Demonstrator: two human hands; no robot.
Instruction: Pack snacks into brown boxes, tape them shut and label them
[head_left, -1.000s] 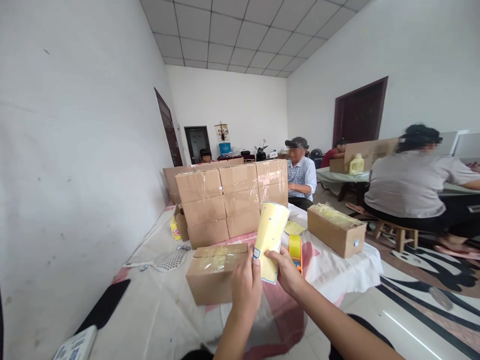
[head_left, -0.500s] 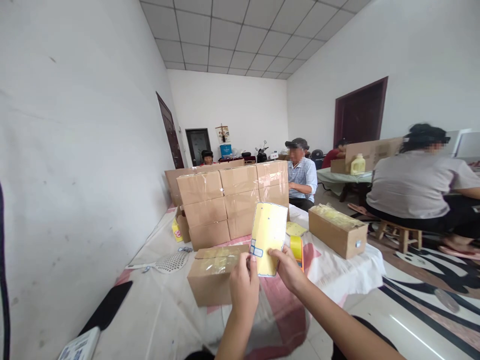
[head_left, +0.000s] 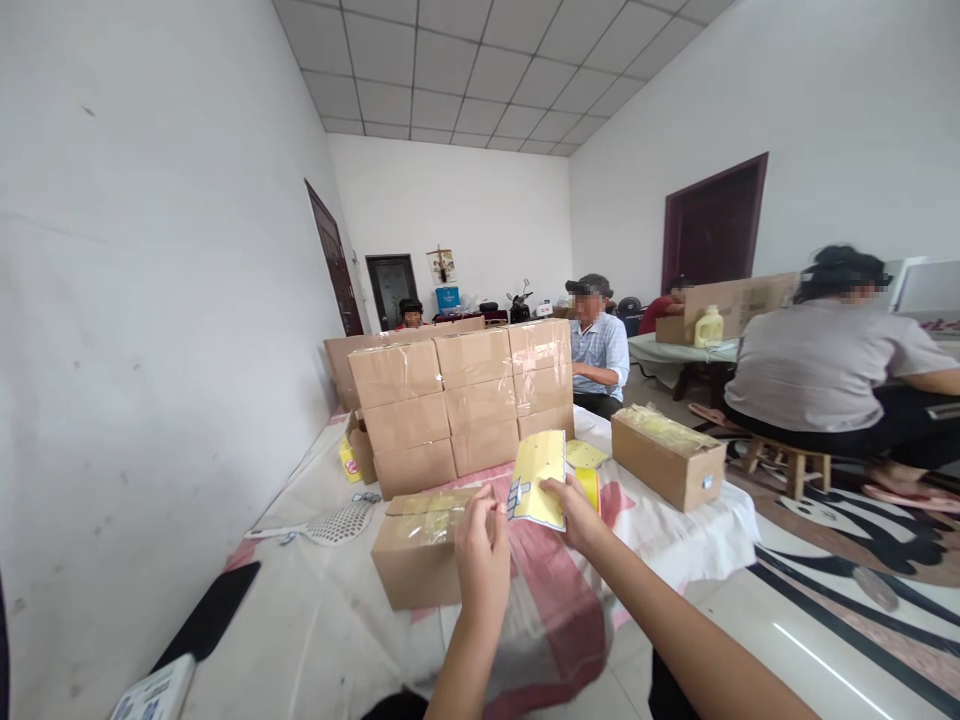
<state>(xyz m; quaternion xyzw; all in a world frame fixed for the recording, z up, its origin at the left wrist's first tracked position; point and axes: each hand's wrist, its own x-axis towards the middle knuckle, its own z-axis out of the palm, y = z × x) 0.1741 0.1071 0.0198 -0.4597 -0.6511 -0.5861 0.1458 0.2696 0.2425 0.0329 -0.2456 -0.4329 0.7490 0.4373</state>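
Observation:
A yellow card with a blue-edged border (head_left: 538,472) is tilted in front of me. My right hand (head_left: 579,512) grips it by its right edge, thumb on the face. My left hand (head_left: 482,540) is by the card's lower left corner with thumb and fingers pinched together; whatever may be in the pinch is too small to make out. Just behind my left hand stands a taped cardboard box (head_left: 416,560). Partly hidden behind my right hand is a yellow tape roll (head_left: 589,487), and another yellow card (head_left: 585,454) lies flat beyond it.
Stacked cardboard boxes (head_left: 472,400) form a wall across the table. Another taped box (head_left: 667,460) sits at the right edge. A white fly swatter (head_left: 337,524) and a black flat object (head_left: 210,612) lie left. One person (head_left: 600,350) sits behind the boxes, another (head_left: 814,350) on a stool.
The card has tipped back and dropped slightly in my right hand. My left hand has come away from its lower left edge, a little to the left. The view has shifted slightly.

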